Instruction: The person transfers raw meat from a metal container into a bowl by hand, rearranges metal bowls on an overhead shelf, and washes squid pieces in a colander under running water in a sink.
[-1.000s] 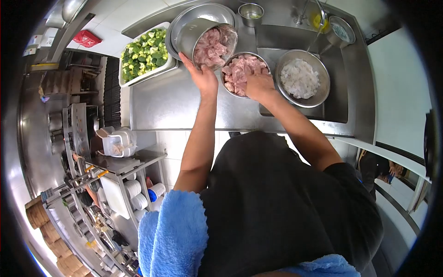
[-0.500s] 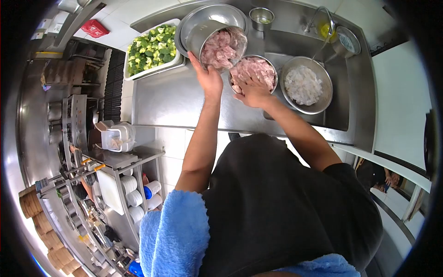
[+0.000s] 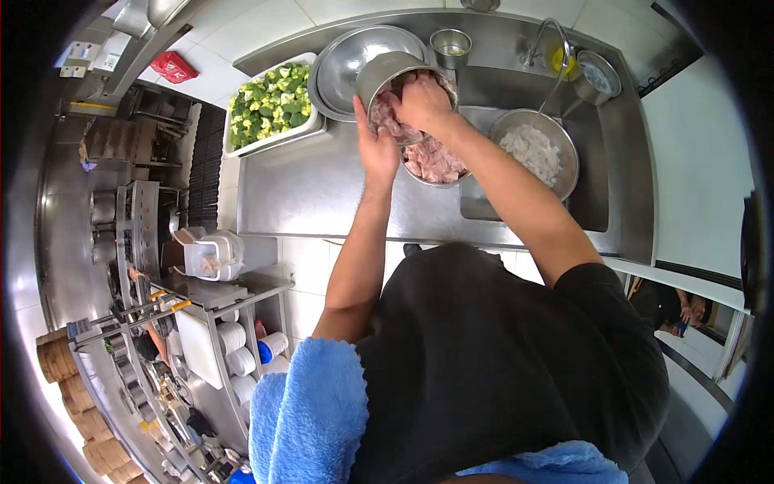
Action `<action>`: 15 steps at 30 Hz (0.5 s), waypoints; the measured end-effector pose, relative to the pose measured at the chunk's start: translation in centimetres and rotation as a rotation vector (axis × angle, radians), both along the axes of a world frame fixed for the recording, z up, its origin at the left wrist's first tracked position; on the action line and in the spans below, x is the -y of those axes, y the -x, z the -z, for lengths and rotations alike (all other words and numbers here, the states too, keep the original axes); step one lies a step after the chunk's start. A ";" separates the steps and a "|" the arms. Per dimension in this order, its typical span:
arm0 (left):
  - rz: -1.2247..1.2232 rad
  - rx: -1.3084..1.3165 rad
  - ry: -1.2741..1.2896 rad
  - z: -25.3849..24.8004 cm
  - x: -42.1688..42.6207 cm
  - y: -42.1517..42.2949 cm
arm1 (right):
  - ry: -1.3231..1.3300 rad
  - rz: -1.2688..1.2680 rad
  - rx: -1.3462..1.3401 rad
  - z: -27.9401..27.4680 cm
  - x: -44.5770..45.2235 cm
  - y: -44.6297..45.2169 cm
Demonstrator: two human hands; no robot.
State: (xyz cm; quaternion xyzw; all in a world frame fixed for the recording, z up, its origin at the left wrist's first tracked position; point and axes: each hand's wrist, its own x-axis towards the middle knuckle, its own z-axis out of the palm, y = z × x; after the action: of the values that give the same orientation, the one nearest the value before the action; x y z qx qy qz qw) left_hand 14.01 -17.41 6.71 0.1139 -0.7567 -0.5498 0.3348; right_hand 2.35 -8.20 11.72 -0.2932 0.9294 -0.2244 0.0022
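Note:
My left hand (image 3: pixel 376 148) holds a tilted steel pot (image 3: pixel 387 71) from its lower left side, thumb and fingers against the wall. Pink raw meat (image 3: pixel 384 118) lies inside the pot. My right hand (image 3: pixel 425 103) reaches into the pot's mouth onto the meat; its fingertips are hidden, so what they grip cannot be made out. Just below the pot's mouth, a round steel bowl (image 3: pixel 442 185) on the counter holds more pink meat (image 3: pixel 435 160). To its right, a larger steel bowl (image 3: pixel 570 153) in the sink contains whitish translucent pieces (image 3: pixel 532 151).
A white tray (image 3: pixel 316 121) of cut green vegetables (image 3: pixel 272 103) stands at the left on the steel counter (image 3: pixel 306 181). Behind the pot are a wide steel basin (image 3: pixel 339 60) and a small steel cup (image 3: pixel 451 50). A faucet (image 3: pixel 551 26) and another pot (image 3: pixel 598 79) stand at the right.
My right hand has moved from the meat in the lower bowl up into the tilted pot. My left hand still supports the pot. The view has shifted slightly.

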 end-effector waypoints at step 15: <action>0.039 0.043 0.016 0.8 -1.8 0.4 | 0.007 -0.279 0.270 2.6 -2.8 1.4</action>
State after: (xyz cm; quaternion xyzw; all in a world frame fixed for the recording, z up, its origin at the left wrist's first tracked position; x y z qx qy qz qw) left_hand 13.63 -15.60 5.95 0.1083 -0.7703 -0.5475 0.3084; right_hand 0.96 -5.39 9.09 -0.3863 0.8703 -0.2622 0.1569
